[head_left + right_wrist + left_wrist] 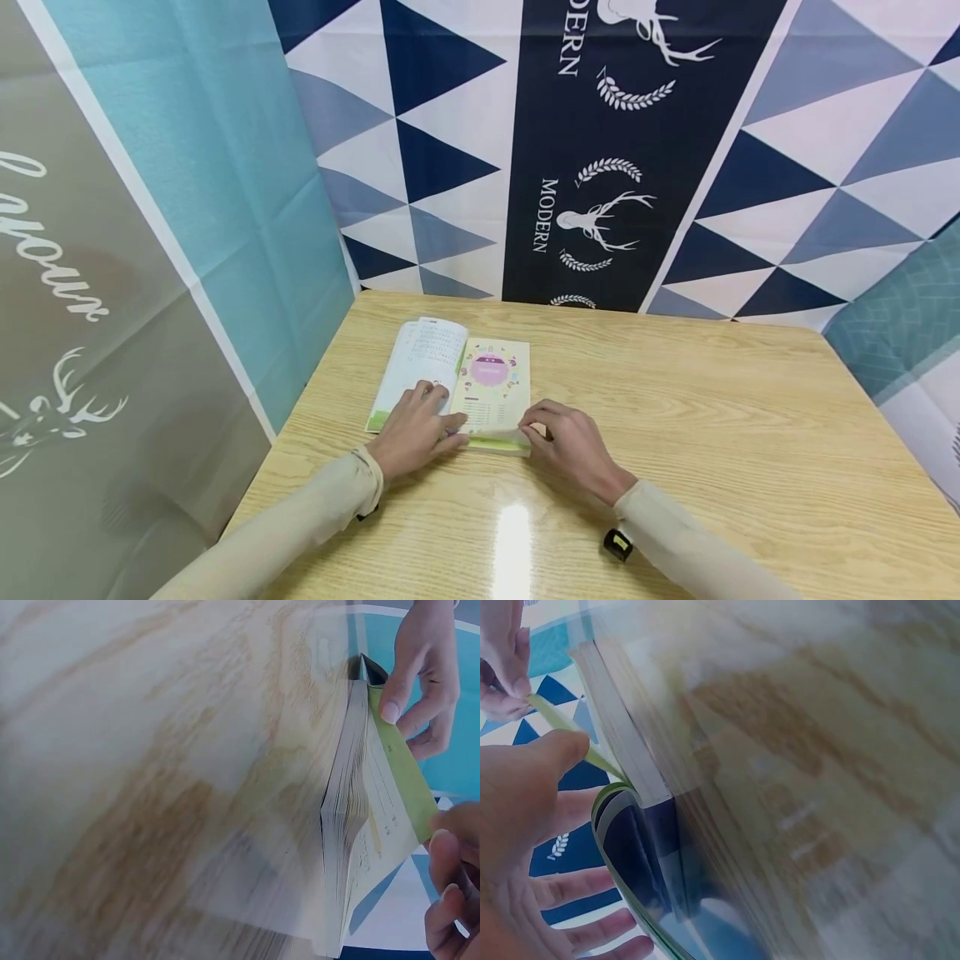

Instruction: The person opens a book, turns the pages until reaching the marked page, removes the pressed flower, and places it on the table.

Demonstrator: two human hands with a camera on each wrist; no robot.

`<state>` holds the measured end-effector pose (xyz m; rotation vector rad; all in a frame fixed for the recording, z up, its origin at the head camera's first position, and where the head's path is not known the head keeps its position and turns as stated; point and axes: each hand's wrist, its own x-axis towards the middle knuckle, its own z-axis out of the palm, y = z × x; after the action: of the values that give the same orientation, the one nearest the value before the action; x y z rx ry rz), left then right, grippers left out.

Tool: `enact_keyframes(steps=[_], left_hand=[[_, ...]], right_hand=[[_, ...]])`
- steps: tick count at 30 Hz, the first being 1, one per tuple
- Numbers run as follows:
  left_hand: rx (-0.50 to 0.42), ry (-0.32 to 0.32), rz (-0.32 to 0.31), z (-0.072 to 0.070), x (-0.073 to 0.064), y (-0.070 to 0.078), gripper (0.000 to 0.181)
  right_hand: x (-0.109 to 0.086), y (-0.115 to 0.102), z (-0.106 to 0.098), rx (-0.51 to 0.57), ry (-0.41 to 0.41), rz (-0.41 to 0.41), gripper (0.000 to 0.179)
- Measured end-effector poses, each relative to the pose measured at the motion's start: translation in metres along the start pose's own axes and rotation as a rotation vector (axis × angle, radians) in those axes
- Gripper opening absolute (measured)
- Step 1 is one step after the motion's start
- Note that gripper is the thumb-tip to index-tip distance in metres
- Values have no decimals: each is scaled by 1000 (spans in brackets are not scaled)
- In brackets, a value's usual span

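Note:
An open book point(491, 400) lies on the table, its right page cream with a round pink design and lines of print. My left hand point(416, 429) rests across the left page point(420, 358), fingers spread, with its thumb by the lower edge near the spine. At the lower right corner my right hand point(566, 437) pinches a page between thumb and fingers. The right wrist view shows that page point(401, 772) lifted off the stack beneath, with a green strip along its edge; the right hand point(454, 877) grips its corner.
The book sits toward the left part of the wooden table point(712, 417). Patterned cloth point(442, 150) hangs behind the table's far edge, and another cloth point(217, 167) hangs along its left side. A small black device point(618, 545) is by the right wrist.

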<state>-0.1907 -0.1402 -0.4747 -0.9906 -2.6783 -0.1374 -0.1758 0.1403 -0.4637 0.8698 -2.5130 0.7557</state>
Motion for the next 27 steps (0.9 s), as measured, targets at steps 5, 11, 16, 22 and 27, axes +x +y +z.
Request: enact_keyframes(steps=[5, 11, 16, 22, 27], left_hand=[[9, 85, 1, 4, 0, -1, 27], [19, 193, -107, 2, 0, -3, 45], [-13, 277, -187, -1, 1, -6, 81], [68, 244, -171, -5, 2, -9, 66], [127, 186, -149, -6, -1, -10, 46]], right_hand=[[1, 1, 0, 35, 47, 61, 24], [-2, 3, 2, 16, -37, 122, 34], [-6, 4, 6, -37, -195, 119, 39], [-11, 6, 9, -56, -278, 103, 35], [-10, 5, 8, -62, -254, 2, 12]])
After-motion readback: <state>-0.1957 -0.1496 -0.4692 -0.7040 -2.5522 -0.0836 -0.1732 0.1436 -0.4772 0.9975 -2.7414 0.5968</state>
